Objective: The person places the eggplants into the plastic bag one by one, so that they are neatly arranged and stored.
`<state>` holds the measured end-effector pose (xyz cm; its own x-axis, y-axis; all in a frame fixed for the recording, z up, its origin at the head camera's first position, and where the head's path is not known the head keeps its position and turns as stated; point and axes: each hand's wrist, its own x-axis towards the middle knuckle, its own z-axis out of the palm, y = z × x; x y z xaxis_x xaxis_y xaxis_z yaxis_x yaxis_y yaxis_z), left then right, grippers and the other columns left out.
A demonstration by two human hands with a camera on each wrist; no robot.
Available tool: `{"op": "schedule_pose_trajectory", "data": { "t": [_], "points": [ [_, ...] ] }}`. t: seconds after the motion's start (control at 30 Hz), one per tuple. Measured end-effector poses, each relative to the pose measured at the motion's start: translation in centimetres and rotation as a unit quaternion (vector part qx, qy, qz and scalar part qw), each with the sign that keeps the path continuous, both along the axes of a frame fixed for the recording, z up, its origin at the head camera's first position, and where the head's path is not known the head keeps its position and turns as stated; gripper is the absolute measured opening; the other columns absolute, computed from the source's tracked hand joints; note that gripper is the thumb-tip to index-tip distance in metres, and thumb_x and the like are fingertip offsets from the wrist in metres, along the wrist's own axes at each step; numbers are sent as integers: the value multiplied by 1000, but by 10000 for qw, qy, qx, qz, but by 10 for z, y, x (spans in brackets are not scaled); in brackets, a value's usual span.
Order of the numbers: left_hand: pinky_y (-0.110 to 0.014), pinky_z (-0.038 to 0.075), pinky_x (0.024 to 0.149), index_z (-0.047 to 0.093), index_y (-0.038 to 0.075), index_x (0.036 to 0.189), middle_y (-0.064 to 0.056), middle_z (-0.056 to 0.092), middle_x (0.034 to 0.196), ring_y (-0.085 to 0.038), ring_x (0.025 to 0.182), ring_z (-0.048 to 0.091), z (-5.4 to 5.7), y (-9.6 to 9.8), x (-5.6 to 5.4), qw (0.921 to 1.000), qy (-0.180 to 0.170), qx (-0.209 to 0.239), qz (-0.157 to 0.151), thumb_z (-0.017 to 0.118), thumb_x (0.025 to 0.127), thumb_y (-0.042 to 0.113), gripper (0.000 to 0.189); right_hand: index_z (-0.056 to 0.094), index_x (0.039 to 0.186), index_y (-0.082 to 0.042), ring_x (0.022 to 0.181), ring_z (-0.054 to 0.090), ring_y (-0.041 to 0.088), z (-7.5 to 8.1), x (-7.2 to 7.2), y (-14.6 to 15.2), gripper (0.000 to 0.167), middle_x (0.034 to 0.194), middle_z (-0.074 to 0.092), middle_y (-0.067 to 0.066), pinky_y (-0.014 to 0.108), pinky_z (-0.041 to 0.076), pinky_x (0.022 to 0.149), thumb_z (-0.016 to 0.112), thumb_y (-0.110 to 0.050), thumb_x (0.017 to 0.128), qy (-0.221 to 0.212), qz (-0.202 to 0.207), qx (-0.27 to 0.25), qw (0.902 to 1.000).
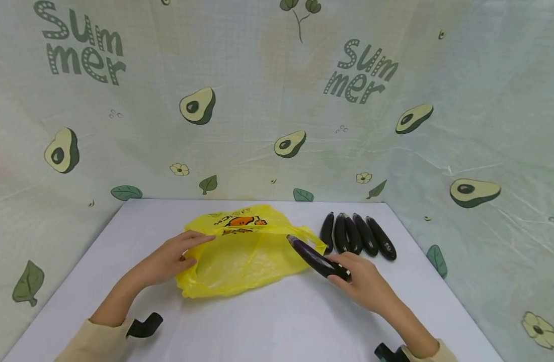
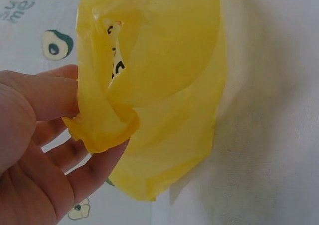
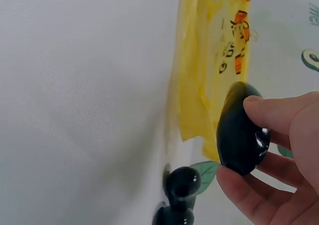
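Note:
A yellow plastic bag (image 1: 240,259) with orange and black print lies on its side on the table, its mouth spread. My left hand (image 1: 174,256) grips the bag's left edge; in the left wrist view the bag's gathered rim (image 2: 107,130) lies between the thumb and the fingers (image 2: 97,170). My right hand (image 1: 363,281) holds a dark purple eggplant (image 1: 315,256) by its thicker end. The eggplant's narrow tip points up and left, in front of the bag's right side. In the right wrist view the thumb and fingers pinch the eggplant (image 3: 241,130).
Several more eggplants (image 1: 365,236) lie side by side at the back right of the white table (image 1: 258,327). Behind the table hangs a pale cloth (image 1: 240,166) printed with avocados. Black straps (image 1: 145,326) show at both wrists.

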<state>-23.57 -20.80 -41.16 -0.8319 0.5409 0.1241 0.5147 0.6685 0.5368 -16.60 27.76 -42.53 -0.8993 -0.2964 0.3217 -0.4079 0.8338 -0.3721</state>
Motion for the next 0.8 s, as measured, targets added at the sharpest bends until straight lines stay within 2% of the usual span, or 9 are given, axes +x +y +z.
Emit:
{"op": "schedule_pose_trajectory", "data": {
  "t": [0.27, 0.43, 0.6, 0.7, 0.8],
  "points": [
    [-30, 54, 85, 56, 19, 156, -10, 59, 145, -22, 111, 58, 0, 2, -2, 9997, 224, -98, -63, 73, 95, -6, 69, 75, 132, -20, 81, 55, 7, 2, -7, -17, 45, 102, 69, -7, 24, 49, 69, 88, -26, 89, -159, -225, 243, 9993],
    [-29, 53, 82, 56, 18, 156, -10, 59, 145, -21, 108, 57, 0, 3, -3, 9997, 210, -93, -94, 73, 94, -7, 69, 76, 131, -17, 90, 62, 8, 1, -14, -25, 44, 112, 74, -3, 28, 55, 75, 88, -27, 90, -94, -209, 287, 9993],
    [-29, 54, 81, 57, 19, 156, -13, 58, 145, -22, 108, 57, 2, 3, -3, 9998, 150, -141, -77, 74, 94, -6, 68, 76, 131, -16, 106, 71, 18, -1, -23, -33, 44, 120, 75, 3, 39, 60, 87, 88, -27, 90, -52, -185, 322, 9993],
    [-30, 54, 83, 57, 19, 156, -13, 58, 145, -22, 109, 57, 2, 4, -4, 9997, 135, -166, -89, 74, 95, -5, 68, 76, 131, -14, 115, 71, 26, -2, -27, -39, 44, 125, 75, 6, 46, 59, 94, 87, -26, 90, -123, -185, 225, 9995],
    [-29, 54, 81, 57, 19, 156, -13, 58, 145, -21, 107, 57, 1, 3, -4, 9997, 138, -151, -124, 74, 95, -5, 68, 76, 132, -13, 120, 70, 28, -4, -32, -45, 44, 127, 75, 8, 49, 58, 98, 87, -26, 91, -223, -193, 136, 9995]
  ]
}}
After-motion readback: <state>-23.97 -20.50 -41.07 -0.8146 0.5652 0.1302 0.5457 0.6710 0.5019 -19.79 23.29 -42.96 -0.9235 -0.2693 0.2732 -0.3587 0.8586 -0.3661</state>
